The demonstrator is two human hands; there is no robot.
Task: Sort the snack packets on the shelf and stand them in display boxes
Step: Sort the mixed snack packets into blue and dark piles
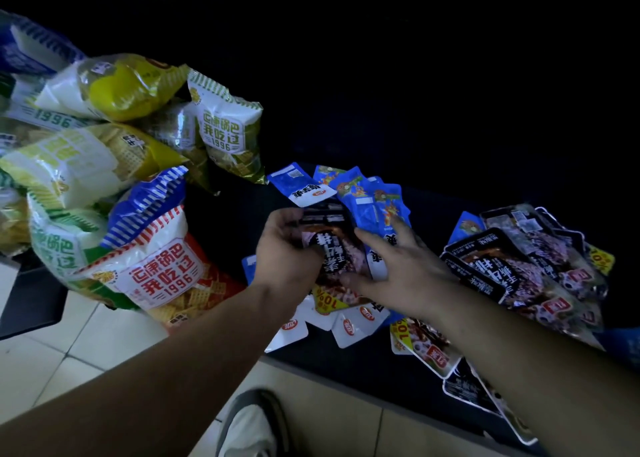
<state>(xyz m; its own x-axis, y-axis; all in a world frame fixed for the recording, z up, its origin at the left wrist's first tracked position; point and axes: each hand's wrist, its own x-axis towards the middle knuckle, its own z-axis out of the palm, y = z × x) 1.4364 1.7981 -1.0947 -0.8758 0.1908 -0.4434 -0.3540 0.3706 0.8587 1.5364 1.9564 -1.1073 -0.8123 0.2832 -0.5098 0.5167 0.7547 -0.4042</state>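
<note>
The dark shelf (346,363) runs across the view from lower left to upper right, and its back is lost in shadow. On its left end stands a tall pile of big puffed snack bags (104,166), green, yellow and white, with a red-striped bag (156,276) at the front leaning out over the shelf edge. This pile closes off the whole left side. To the right lies a loose heap of black packets (519,269), overlapping one another, some hanging past the front edge. Between the two, a fan of blue packets (367,193) lies flat, their white ends (291,332) sticking out over the lip.

The left hand (287,249) curls its fingers round a black packet (332,249) and holds it above the blue fan — thumb on the near face. The right hand (398,262) lies just beside it with fingers spread and straight, resting on the blue packets and touching the black packet's side.

Open room is scarce: a dark bare strip of shelf shows between the big bags and the blue fan, and another along the front edge below the packets. Beyond that edge are pale floor tiles (104,346) and a shoe (249,425).
</note>
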